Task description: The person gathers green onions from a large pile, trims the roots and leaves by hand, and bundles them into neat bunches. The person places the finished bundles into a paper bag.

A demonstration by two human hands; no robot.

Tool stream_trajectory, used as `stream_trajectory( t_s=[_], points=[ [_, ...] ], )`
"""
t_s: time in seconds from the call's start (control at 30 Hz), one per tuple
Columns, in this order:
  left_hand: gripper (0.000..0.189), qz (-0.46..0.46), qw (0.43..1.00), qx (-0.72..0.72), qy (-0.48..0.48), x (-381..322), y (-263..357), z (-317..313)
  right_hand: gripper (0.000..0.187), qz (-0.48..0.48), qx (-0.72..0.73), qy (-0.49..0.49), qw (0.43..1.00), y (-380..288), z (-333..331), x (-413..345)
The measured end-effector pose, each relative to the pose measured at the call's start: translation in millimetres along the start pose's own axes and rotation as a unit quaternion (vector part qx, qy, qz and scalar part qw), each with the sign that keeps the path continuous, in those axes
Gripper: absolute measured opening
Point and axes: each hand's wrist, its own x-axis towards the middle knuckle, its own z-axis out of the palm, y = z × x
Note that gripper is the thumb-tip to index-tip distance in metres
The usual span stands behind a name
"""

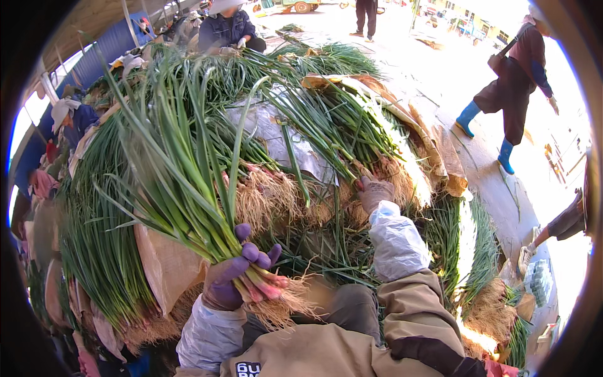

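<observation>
My left hand (238, 271), in a purple-stained glove, is closed round a bunch of green onions (207, 212) just above their pink bases. Their pale roots hang toward my lap and their long leaves lean up to the left. Farther off to the right, my right hand (377, 192), also gloved, has its fingers at the base of an onion stalk beside a pile of green onions (348, 122) with tan roots. Clear plastic covers both my forearms. Another root-on pile (264, 191) lies between my hands, beside a whitish sheet (278, 127).
Long onions hang in a large heap (99, 212) at left, near a tan sheet (165, 264). More onions (485, 311) lie at right. A person sits (226, 28) beyond the heap; another in blue boots (513, 80) walks at right. A co-worker's gloved hand (527, 254) shows at far right.
</observation>
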Motion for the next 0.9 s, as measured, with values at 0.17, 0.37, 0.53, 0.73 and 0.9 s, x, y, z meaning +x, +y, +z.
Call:
stream_trajectory(
  t_s=[0.17, 0.37, 0.53, 0.73, 0.9],
  points=[
    [0.054, -0.008, 0.999, -0.049, 0.007, 21.9, 20.6, -11.8, 0.033, 0.008, 0.173, 0.05, 0.984, 2.9, -63.8, -9.1],
    [0.029, -0.087, 0.984, -0.141, 0.066, 18.7, -8.0, -29.7, 0.029, -0.111, 0.063, 0.289, 0.949, 26.0, -109.8, -64.1],
    [0.029, -0.154, 0.98, -0.059, 0.112, 18.7, -65.4, -34.3, 0.022, -0.218, 0.042, 0.266, 0.938, -40.2, -110.1, -176.4],
    [0.037, -0.3, 0.931, -0.15, -0.145, 23.8, -88.9, -77.6, 0.025, -0.371, 0.11, 0.024, 0.922, -84.3, -38.7, -250.2],
    [0.026, -0.187, 0.974, 0.131, 0.006, 1.7, -90.6, -88.7, 0.059, -0.147, 0.723, -0.278, 0.615, -62.7, -22.4, -249.3]
  ],
)
